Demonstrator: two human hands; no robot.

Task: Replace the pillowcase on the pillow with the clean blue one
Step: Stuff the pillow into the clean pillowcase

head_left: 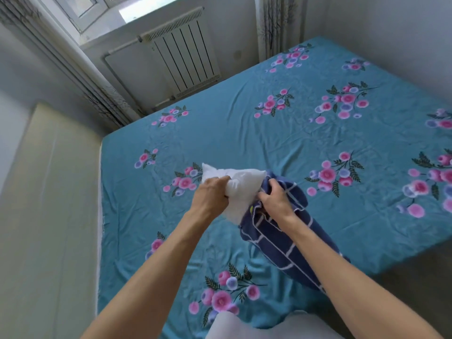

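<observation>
My left hand (212, 192) clenches a bunched fistful of the white pillow (241, 185), fingers curled tight into its near edge. My right hand (276, 199) pinches the gathered mouth of the dark blue pillowcase (276, 243), thumb and fingers closed on the cloth just where it meets the pillow. The two hands lie close together, the pillow's exposed end between and beyond them.

The pillow's long axis runs from upper left to lower right: its bare white corner points away from me toward the far left, while the covered end trails down toward my right forearm, inside the white-gridded blue cloth. About half of the pillow appears to sit inside the case; how far it reaches within cannot be seen. The bundle is held over the teal floral bedsheet (244, 123), its lower end near the bed's right edge; whether it rests on the sheet I cannot tell.

The coming move, as I judge it, turns on this axis. The case mouth lies right of my left grip, so the two hands work against each other along the line. Whether the case is going on or coming off cannot be read here.

A white radiator (186, 57) stands under the window beyond the bed.
</observation>
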